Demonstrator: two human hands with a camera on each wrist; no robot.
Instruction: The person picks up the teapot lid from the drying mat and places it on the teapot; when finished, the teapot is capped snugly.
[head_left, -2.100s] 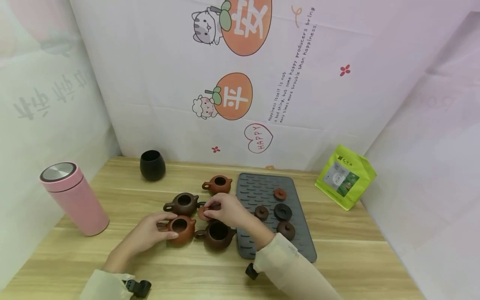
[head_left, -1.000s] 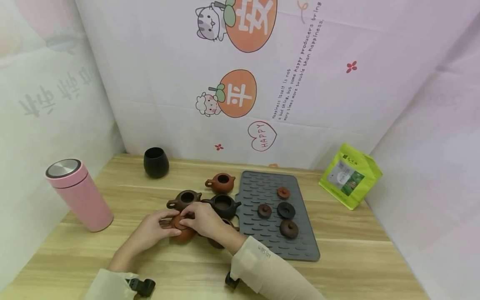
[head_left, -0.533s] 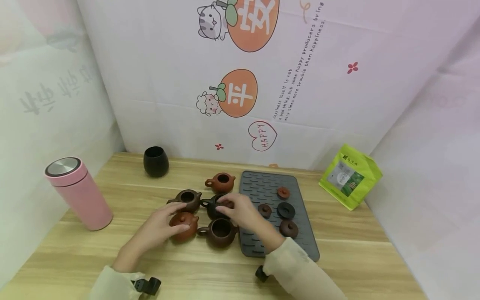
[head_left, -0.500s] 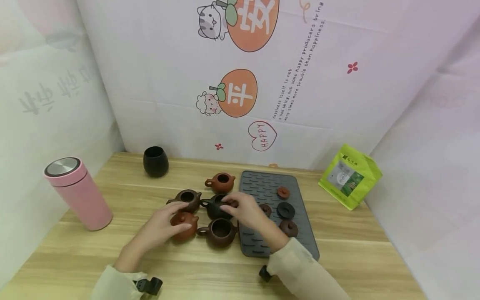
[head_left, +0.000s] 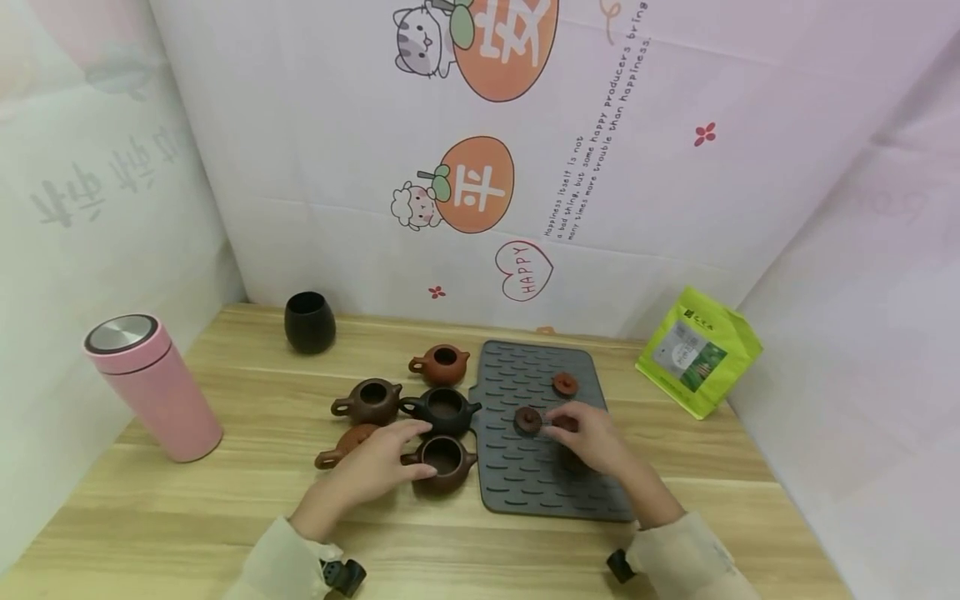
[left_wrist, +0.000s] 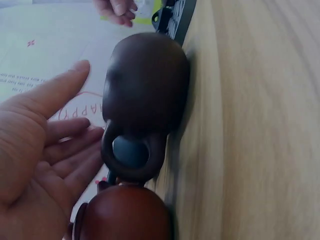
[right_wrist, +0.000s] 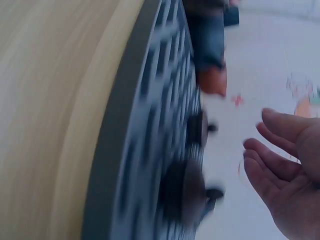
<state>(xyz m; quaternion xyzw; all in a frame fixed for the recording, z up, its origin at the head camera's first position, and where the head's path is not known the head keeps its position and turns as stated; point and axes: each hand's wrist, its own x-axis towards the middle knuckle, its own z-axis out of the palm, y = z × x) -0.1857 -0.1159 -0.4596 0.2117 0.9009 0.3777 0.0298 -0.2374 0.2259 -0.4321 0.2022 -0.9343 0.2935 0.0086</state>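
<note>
My left hand (head_left: 378,467) hovers with spread, relaxed fingers beside a dark brown teapot (head_left: 444,477); the left wrist view shows nothing in its grasp. That teapot (left_wrist: 147,82) has no lid on. Partly behind the left hand sits an orange-brown teapot (head_left: 347,446), its lid on. Over the grey ridged mat (head_left: 517,487) my right hand (head_left: 600,446) reaches down, thumb and fingers apart and holding nothing in the right wrist view. Just left of its fingertips lies a small brown lid (head_left: 528,421). A larger dark brown lid (head_left: 573,461) is partly covered by the hand, and the black lid is mostly hidden.
Lidless pots stand close by: a brown teapot (head_left: 369,402), a black teapot (head_left: 442,412) and a small red teapot (head_left: 439,365). A red lid (head_left: 565,384) lies on the mat. Around them are a black cup (head_left: 310,323), a pink flask (head_left: 161,392) and a green pouch (head_left: 701,352).
The right hand brought the orange lid from the left onto its teapot, let go and returned right over the mat. The left hand left that teapot and moved right to the dark brown one.
</note>
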